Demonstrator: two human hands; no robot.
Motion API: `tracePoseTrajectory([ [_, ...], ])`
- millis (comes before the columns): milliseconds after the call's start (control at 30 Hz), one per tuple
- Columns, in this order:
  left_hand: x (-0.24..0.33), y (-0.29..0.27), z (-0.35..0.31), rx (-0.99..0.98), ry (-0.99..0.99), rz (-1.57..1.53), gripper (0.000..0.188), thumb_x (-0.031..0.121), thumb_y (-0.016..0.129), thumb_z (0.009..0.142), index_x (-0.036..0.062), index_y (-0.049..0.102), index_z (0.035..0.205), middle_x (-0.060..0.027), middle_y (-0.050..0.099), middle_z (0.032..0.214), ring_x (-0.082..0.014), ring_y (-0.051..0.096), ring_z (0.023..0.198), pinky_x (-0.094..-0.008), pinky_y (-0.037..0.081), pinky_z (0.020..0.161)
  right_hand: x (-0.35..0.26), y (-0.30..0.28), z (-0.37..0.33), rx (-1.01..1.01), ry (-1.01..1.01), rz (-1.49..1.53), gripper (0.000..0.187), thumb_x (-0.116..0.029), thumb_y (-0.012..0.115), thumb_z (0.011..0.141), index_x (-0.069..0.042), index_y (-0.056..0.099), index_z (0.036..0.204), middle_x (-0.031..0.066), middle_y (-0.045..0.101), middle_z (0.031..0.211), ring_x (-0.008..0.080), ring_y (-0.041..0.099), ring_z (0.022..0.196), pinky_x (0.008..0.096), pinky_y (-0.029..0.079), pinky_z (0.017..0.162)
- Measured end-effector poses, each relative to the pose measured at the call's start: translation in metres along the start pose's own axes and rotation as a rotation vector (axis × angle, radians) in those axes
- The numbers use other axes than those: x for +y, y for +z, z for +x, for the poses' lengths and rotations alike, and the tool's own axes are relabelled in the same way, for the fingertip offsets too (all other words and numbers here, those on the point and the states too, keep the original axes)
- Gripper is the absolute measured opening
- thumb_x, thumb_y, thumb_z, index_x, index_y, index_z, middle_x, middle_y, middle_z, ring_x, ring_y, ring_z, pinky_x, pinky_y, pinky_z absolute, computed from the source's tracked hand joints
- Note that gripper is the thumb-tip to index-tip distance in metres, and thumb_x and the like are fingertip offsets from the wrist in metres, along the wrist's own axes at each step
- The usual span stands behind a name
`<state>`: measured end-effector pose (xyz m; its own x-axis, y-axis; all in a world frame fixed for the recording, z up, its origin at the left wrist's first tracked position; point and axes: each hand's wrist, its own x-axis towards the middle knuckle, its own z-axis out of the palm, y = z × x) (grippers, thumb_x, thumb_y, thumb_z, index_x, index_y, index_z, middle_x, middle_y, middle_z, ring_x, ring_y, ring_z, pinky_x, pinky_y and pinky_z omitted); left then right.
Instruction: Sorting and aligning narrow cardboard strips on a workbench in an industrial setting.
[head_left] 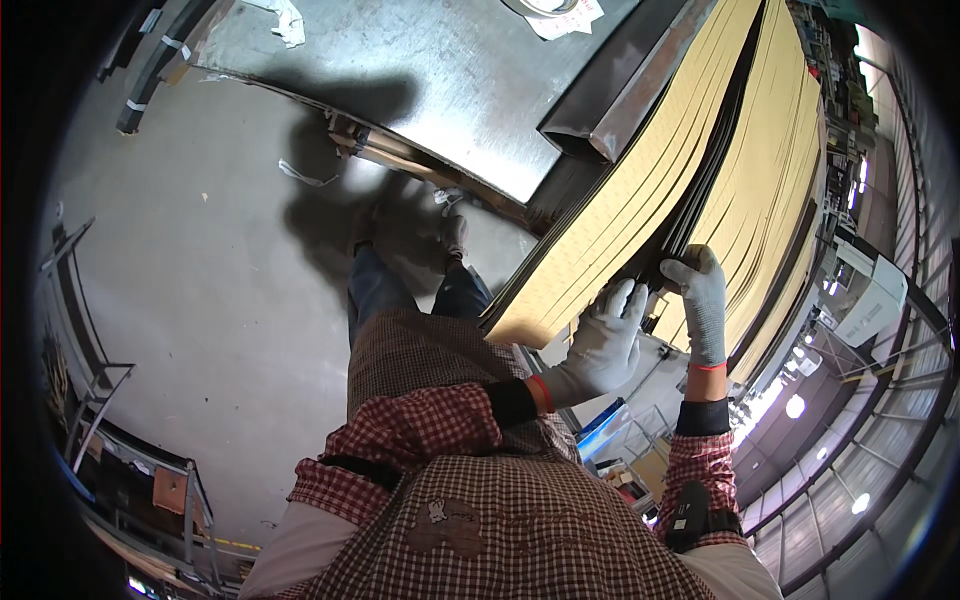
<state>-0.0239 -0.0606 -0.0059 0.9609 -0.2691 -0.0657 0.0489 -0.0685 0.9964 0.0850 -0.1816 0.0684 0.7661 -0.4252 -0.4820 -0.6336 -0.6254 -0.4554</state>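
Note:
A thick stack of long yellow sheets (600,215) fans apart on the right, with a band of thin black sheets (712,150) running down the gap in its middle. Both hands wear grey-white knit gloves and meet at the near end of that band. My left hand (603,345) has its fingers held together against the black sheets' lower ends; its thumb is partly hidden. My right hand (698,295) pinches the edges of the black sheets between thumb and bent fingers, beside the right-hand yellow sheets (765,190). How many sheets each hand grips cannot be made out.
A hollow dark metal tube (620,110) lies along the stack's left side on a metal-topped table (450,85). A tape roll (545,5) sits at the table's far side. Metal-framed carts (190,500) stand at the lower left. A dark bar (150,85) lies at the upper left.

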Motion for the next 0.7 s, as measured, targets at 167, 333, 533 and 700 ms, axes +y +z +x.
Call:
tracePoseTrajectory([
  [167, -0.0011, -0.0005, 0.0010, 0.003, -0.005, -0.015, 0.066, 0.010, 0.058, 0.081, -0.0078, 0.036, 0.141, -0.0303, 0.039, 0.135, -0.0433, 0.051, 0.116, -0.0497, 0.043, 0.099, 0.0053, -0.0012, 0.0023, -0.001, -0.021, -0.015, 0.023, -0.003, 0.070, 0.079, 0.006, 0.058, 0.096, 0.0066, 0.061, 0.077, 0.0121, 0.060, 0.063, 0.0250, 0.049, 0.056],
  [333, -0.0001, -0.0030, 0.0005, -0.035, -0.029, -0.054, 0.065, 0.010, 0.058, 0.083, -0.0055, 0.036, 0.142, -0.0323, 0.038, 0.138, -0.0444, 0.053, 0.115, -0.0501, 0.044, 0.098, 0.0077, -0.0016, 0.0017, -0.003, -0.011, 0.028, 0.023, -0.004, 0.070, 0.080, 0.005, 0.058, 0.097, 0.0064, 0.062, 0.079, 0.0121, 0.060, 0.064, 0.0253, 0.050, 0.059],
  [533, -0.0034, 0.0001, -0.0001, 0.007, 0.015, 0.012, 0.065, 0.010, 0.057, 0.084, -0.0042, 0.035, 0.143, -0.0320, 0.036, 0.140, -0.0446, 0.056, 0.113, -0.0493, 0.047, 0.096, 0.0096, -0.0038, 0.0027, -0.023, -0.029, 0.003, 0.024, -0.005, 0.071, 0.081, 0.005, 0.058, 0.099, 0.0061, 0.061, 0.082, 0.0123, 0.062, 0.067, 0.0250, 0.051, 0.060],
  [700, -0.0014, -0.0032, 0.0012, -0.066, -0.038, -0.033, 0.066, 0.011, 0.058, 0.084, -0.0040, 0.034, 0.144, -0.0316, 0.033, 0.142, -0.0452, 0.055, 0.114, -0.0495, 0.047, 0.097, 0.0053, -0.0035, 0.0006, -0.029, -0.001, 0.020, 0.024, -0.005, 0.071, 0.082, 0.004, 0.058, 0.100, 0.0056, 0.061, 0.082, 0.0118, 0.062, 0.067, 0.0246, 0.052, 0.060],
])
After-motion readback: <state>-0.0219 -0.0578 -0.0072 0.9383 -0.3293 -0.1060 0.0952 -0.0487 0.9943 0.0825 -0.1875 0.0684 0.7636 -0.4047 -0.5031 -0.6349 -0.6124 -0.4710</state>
